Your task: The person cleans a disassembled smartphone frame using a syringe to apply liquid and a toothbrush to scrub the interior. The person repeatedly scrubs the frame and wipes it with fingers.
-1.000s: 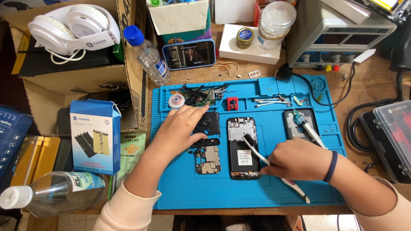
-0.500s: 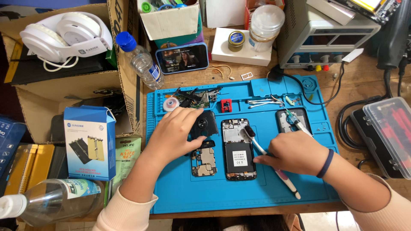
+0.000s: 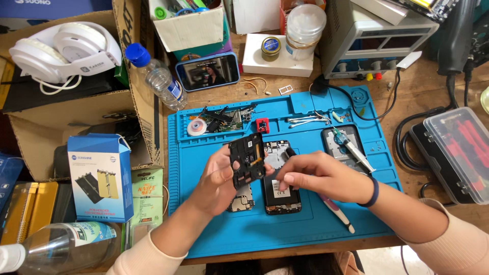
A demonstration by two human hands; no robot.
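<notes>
My left hand [image 3: 220, 179] holds a black plastic phone frame part [image 3: 247, 160] upright above the blue work mat [image 3: 316, 224]. My right hand [image 3: 318, 175] grips a brush-like tool with a white and pink handle [image 3: 337, 214]; its dark tip [image 3: 289, 152] sits just right of the frame. Under the hands lies an opened black phone body [image 3: 279, 193] with its battery showing, and a small circuit board [image 3: 241, 199] lies left of it.
On the mat are tweezers [image 3: 305, 120], a tape roll [image 3: 196, 127], loose parts [image 3: 224, 118], a second phone part with a syringe [image 3: 351, 147]. A phone playing video [image 3: 208, 71], water bottle [image 3: 158, 79], power supply [image 3: 372, 35], cardboard box with headphones [image 3: 61, 48], blue carton [image 3: 99, 178], clear tool case [image 3: 458, 153].
My left hand has lifted the black frame part off the mat and turned it upright. My right hand with the brush has shifted slightly toward it.
</notes>
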